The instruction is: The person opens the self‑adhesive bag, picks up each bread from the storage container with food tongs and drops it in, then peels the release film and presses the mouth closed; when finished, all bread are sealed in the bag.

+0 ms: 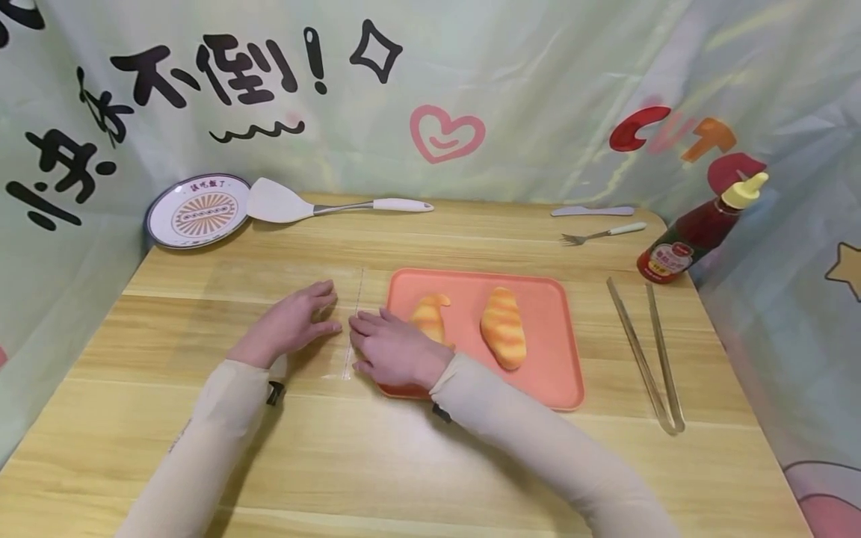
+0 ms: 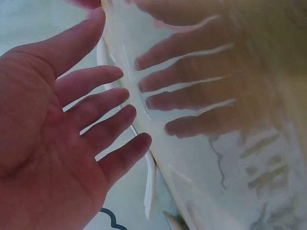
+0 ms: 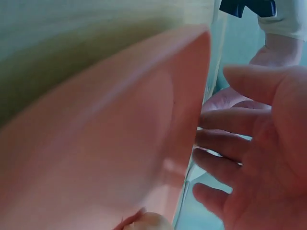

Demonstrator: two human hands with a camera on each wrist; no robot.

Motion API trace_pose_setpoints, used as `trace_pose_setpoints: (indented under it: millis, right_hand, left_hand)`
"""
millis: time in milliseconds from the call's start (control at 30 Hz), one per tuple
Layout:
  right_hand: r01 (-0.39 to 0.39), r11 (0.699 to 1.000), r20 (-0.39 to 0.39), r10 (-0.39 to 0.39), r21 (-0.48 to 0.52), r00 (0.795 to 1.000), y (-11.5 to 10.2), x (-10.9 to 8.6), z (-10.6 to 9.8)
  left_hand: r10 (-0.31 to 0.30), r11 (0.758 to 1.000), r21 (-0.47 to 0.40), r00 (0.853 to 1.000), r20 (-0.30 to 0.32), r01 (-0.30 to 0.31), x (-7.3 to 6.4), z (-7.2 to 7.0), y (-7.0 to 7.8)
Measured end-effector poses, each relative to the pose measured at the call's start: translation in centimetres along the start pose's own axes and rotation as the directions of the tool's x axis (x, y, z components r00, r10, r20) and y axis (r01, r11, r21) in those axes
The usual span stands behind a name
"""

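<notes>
A clear plastic bag (image 1: pixel 235 288) with a seam-like strip along its right end lies flat on the wooden table. My left hand (image 1: pixel 289 325) is over the bag, fingers extended and slightly spread; its palm (image 2: pixel 53 129) shows with nothing in it in the left wrist view. Fingers extended, my right hand (image 1: pixel 397 350) reaches across the left edge of a pink tray (image 1: pixel 545 373), its fingertips by the bag's strip. Whether they touch it I cannot tell. On the tray sit a croissant-shaped bread (image 1: pixel 429 317), partly hidden by that hand, and an oval bread (image 1: pixel 503 329).
At the back left, a white spatula (image 1: pixel 279 202) rests its head against a patterned plate (image 1: pixel 198 213). A knife (image 1: pixel 592 211) and a fork (image 1: pixel 602 234) lie at the back right. Metal tongs (image 1: pixel 662 366) and a sauce bottle (image 1: pixel 693 235) are right of the tray.
</notes>
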State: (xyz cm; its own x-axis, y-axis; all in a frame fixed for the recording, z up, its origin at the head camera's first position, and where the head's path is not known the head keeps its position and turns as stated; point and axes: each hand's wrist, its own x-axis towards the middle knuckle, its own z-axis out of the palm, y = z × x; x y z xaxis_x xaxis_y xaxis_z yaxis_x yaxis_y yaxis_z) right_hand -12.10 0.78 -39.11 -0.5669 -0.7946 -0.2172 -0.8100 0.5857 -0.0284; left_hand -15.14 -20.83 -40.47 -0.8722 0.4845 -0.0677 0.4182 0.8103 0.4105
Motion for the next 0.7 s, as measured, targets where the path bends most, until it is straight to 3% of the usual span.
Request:
trace_pose_setpoints:
  millis: [100, 300, 533, 700]
  right_hand:
    - [-0.013, 1.000, 0.063, 0.012, 0.010, 0.998, -0.20, -0.07, -0.04]
    - [-0.027, 0.999, 0.108, 0.025, 0.019, 0.994, -0.43, -0.12, -0.09]
    - [-0.040, 0.999, 0.121, 0.036, 0.032, 0.992, -0.54, -0.18, -0.13]
    - [-0.048, 0.998, 0.118, 0.042, 0.045, 0.992, -0.52, -0.13, -0.14]
  left_hand:
    - [-0.017, 1.000, -0.011, 0.999, 0.041, 0.017, 0.20, -0.03, -0.09]
    - [-0.048, 0.999, -0.011, 0.994, 0.103, 0.049, 0.38, 0.08, -0.14]
    - [-0.066, 0.997, 0.028, 0.997, 0.036, 0.065, 0.55, 0.16, -0.02]
    - [-0.060, 0.992, 0.107, 0.998, -0.026, 0.062, 0.75, -0.01, 0.15]
